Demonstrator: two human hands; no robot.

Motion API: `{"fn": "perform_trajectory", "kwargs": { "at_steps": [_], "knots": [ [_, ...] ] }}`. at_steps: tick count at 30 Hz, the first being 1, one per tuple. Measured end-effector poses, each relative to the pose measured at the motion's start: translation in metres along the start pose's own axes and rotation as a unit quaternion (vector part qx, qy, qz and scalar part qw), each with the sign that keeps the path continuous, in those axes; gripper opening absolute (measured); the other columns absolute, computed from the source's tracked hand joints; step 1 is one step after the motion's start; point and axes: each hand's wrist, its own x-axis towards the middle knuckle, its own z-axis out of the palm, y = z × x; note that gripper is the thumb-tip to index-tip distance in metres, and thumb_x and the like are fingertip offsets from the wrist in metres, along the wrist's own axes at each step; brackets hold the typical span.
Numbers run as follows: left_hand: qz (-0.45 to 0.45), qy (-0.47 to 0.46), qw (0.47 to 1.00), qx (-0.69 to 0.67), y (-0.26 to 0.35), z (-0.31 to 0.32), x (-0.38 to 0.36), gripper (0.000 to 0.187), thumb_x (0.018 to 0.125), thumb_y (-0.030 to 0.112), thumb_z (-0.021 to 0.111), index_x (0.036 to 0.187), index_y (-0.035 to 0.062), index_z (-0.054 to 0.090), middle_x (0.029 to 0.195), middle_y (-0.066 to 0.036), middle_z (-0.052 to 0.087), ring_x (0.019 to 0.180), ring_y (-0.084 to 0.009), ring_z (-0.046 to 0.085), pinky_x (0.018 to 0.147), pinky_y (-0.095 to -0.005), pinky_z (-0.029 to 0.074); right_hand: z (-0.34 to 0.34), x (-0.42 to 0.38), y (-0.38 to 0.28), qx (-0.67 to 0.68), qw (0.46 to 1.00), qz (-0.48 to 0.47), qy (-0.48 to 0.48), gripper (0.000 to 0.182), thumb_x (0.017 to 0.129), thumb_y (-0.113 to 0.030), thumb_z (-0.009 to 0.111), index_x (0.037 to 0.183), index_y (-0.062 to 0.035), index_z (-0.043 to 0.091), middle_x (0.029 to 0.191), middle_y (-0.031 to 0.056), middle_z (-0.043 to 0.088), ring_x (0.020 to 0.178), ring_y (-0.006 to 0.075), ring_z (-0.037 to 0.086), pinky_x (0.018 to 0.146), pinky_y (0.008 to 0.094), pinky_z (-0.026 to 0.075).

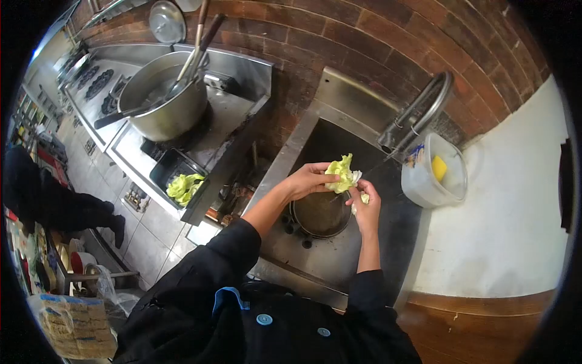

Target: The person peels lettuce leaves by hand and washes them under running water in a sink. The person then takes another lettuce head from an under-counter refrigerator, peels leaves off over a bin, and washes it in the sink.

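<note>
Over the sink [291, 246], my left hand [305, 181] pinches a pale green lettuce leaf [341, 171] between thumb and fingers. My right hand [367, 213] is closed at the leaf's whitish lower end, with small pale lettuce bits [364, 198] showing at its fingers. Below both hands sits a round pot [320, 221] in the sink, with cloudy brownish liquid inside. The faucet [418, 118] reaches over the sink from the right, and a thin stream of water seems to run toward my hands. More lettuce leaves [185, 188] lie in a black container [162, 171] on the stove's corner.
A large pot [163, 100] with long-handled utensils stands on the stove [224, 130] at left. A clear plastic tub [424, 182] holding a yellow sponge [439, 167] is right of the faucet. Another person in dark clothing [54, 194] stands at far left. A brick wall [364, 42] rises behind.
</note>
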Motion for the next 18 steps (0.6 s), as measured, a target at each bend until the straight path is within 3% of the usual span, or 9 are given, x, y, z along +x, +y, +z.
{"fn": "perform_trajectory", "kwargs": {
  "at_steps": [2, 5, 8, 10, 13, 15, 17, 18],
  "knots": [
    [-0.009, -0.019, 1.0, -0.02, -0.004, 0.006, 0.012, 0.043, 0.085, 0.005, 0.064, 0.127, 0.0032, 0.051, 0.112, -0.008, 0.06, 0.102, -0.0165, 0.061, 0.091, -0.0307, 0.051, -0.016, 0.004, 0.006, 0.008, 1.0, 0.007, 0.011, 0.021, 0.088, -0.014, 0.063, 0.101, 0.0015, 0.06, 0.088, 0.0071, 0.063, 0.059, 0.008, 0.055, 0.053, 0.0214, 0.046],
    [0.024, -0.008, 0.998, -0.056, -0.006, 0.014, 0.028, 0.046, 0.084, 0.003, 0.064, 0.128, 0.0031, 0.048, 0.113, -0.008, 0.06, 0.102, -0.0173, 0.061, 0.091, -0.0308, 0.051, -0.033, 0.008, 0.01, 0.134, 0.99, 0.043, 0.017, 0.019, 0.09, -0.018, 0.06, 0.096, -0.0001, 0.056, 0.087, 0.0081, 0.062, 0.057, 0.0098, 0.057, 0.05, 0.022, 0.045],
    [0.003, -0.03, 0.995, -0.094, -0.026, 0.006, 0.052, 0.04, 0.086, 0.0, 0.059, 0.124, 0.0025, 0.048, 0.116, -0.011, 0.057, 0.104, -0.0209, 0.06, 0.093, -0.0326, 0.05, -0.039, 0.015, 0.014, 0.215, 0.972, 0.088, 0.042, 0.017, 0.09, -0.019, 0.059, 0.095, -0.0034, 0.052, 0.087, 0.0081, 0.06, 0.056, 0.0124, 0.059, 0.048, 0.023, 0.044],
    [-0.004, -0.052, 0.992, -0.116, -0.037, 0.006, 0.066, 0.036, 0.087, -0.001, 0.056, 0.122, 0.0025, 0.048, 0.117, -0.012, 0.056, 0.105, -0.0221, 0.059, 0.093, -0.0338, 0.049, -0.042, 0.023, 0.022, 0.198, 0.974, 0.069, 0.085, 0.012, 0.089, -0.009, 0.057, 0.099, -0.0059, 0.051, 0.083, 0.0068, 0.06, 0.055, 0.0124, 0.058, 0.047, 0.0232, 0.044],
    [0.004, -0.078, 0.984, -0.158, -0.049, 0.011, 0.086, 0.033, 0.089, -0.003, 0.048, 0.121, 0.0024, 0.045, 0.118, -0.014, 0.054, 0.108, -0.0235, 0.057, 0.092, -0.0359, 0.049, -0.047, 0.037, 0.025, 0.132, 0.986, 0.033, 0.093, 0.014, 0.086, -0.006, 0.06, 0.096, -0.0062, 0.05, 0.083, 0.0066, 0.058, 0.055, 0.0136, 0.058, 0.049, 0.0228, 0.045],
    [0.001, 0.08, 0.995, -0.061, -0.058, 0.016, 0.101, 0.035, 0.088, -0.004, 0.042, 0.123, 0.0019, 0.043, 0.117, -0.013, 0.055, 0.107, -0.0241, 0.057, 0.089, -0.0379, 0.05, -0.051, 0.046, 0.032, 0.082, 0.991, 0.026, 0.106, 0.016, 0.084, -0.002, 0.061, 0.095, -0.0044, 0.049, 0.087, 0.0072, 0.058, 0.057, 0.0134, 0.058, 0.052, 0.0225, 0.047],
    [-0.01, 0.071, 0.992, -0.106, -0.069, 0.013, 0.11, 0.046, 0.086, -0.003, 0.041, 0.132, 0.0043, 0.036, 0.117, -0.013, 0.054, 0.106, -0.0248, 0.057, 0.088, -0.0372, 0.049, -0.052, 0.054, 0.049, -0.004, 0.985, -0.087, 0.147, 0.015, 0.084, 0.003, 0.058, 0.094, -0.0042, 0.05, 0.087, 0.0065, 0.056, 0.069, 0.0141, 0.061, 0.056, 0.0259, 0.05],
    [-0.023, 0.076, 0.987, -0.137, -0.066, 0.025, 0.103, 0.052, 0.086, -0.001, 0.042, 0.136, 0.0067, 0.029, 0.117, -0.013, 0.053, 0.104, -0.0252, 0.057, 0.087, -0.0369, 0.049, -0.051, 0.055, 0.058, -0.003, 0.985, -0.086, 0.148, 0.015, 0.084, 0.003, 0.058, 0.094, -0.0042, 0.05, 0.087, 0.0065, 0.056, 0.069, 0.0141, 0.061, 0.056, 0.0259, 0.05]
  ]
}}
